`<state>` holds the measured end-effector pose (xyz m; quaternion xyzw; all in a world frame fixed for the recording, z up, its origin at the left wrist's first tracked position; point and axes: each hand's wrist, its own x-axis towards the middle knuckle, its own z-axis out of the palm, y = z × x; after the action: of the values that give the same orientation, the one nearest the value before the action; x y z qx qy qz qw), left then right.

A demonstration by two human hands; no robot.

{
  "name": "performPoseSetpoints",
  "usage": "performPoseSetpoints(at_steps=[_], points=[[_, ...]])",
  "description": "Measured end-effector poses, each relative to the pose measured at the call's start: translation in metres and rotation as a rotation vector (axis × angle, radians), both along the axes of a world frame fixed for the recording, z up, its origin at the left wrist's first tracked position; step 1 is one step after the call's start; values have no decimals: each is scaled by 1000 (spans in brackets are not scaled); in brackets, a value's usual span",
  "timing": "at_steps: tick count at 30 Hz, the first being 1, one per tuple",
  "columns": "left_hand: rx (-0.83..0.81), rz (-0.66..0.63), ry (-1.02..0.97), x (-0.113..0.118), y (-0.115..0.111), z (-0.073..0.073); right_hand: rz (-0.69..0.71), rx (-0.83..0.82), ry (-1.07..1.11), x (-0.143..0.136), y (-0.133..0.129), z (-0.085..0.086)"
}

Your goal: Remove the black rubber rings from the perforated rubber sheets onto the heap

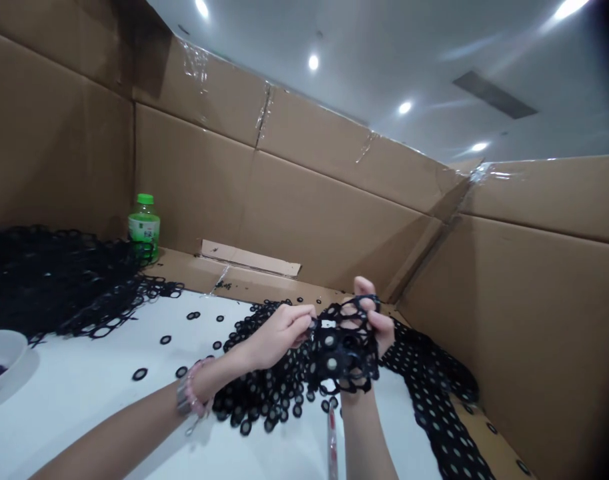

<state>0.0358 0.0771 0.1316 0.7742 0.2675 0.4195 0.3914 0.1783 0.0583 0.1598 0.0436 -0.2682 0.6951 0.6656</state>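
My left hand [279, 333] pinches the left edge of a black rubber sheet of joined rings [341, 347], held above the white table [84, 393]. My right hand [377, 320] grips the same sheet from behind, its fingers poking through the holes. The sheet droops between both hands. Under them lies a pile of black ring sheets [269, 393]. A bracelet and a watch sit on my left wrist.
Tall cardboard walls [304, 193] enclose the table. A green-capped bottle [144, 227] stands at the back left beside a big heap of black ring scrap [54, 280]. A white bowl [1, 357] sits at the left edge. Loose rings [139, 374] dot the table. More perforated sheets [434, 393] lie at right.
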Motion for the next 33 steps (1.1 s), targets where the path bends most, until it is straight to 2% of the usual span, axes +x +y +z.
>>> performPoseSetpoints(at_steps=[3,5,7,9,10,12,15,17,19,22,25,30,33], points=[[90,164,284,-7,26,-20,218,153,202,26,6,4],[152,247,499,-11,42,-37,299,232,245,39,10,5],[165,269,594,-12,53,-53,288,241,194,43,14,4],[171,278,618,-11,57,-61,225,209,88,37,16,2],[177,285,632,-10,56,-60,184,185,26,33,18,0],[187,298,608,-10,48,-49,91,121,-88,21,20,-4],[222,310,377,-13,29,-18,13,49,-217,3,24,-14],[214,253,203,-15,15,1,13,24,-286,-8,25,-22],[155,151,114,-15,5,11,17,3,-324,-16,23,-28],[42,8,8,-11,0,10,10,-18,-270,-23,17,-32],[-12,-73,-66,-5,0,3,24,0,-168,-22,11,-30],[96,44,52,-2,10,-3,175,117,9,-2,12,-20],[137,162,261,-7,28,-18,271,175,142,17,15,-13]])
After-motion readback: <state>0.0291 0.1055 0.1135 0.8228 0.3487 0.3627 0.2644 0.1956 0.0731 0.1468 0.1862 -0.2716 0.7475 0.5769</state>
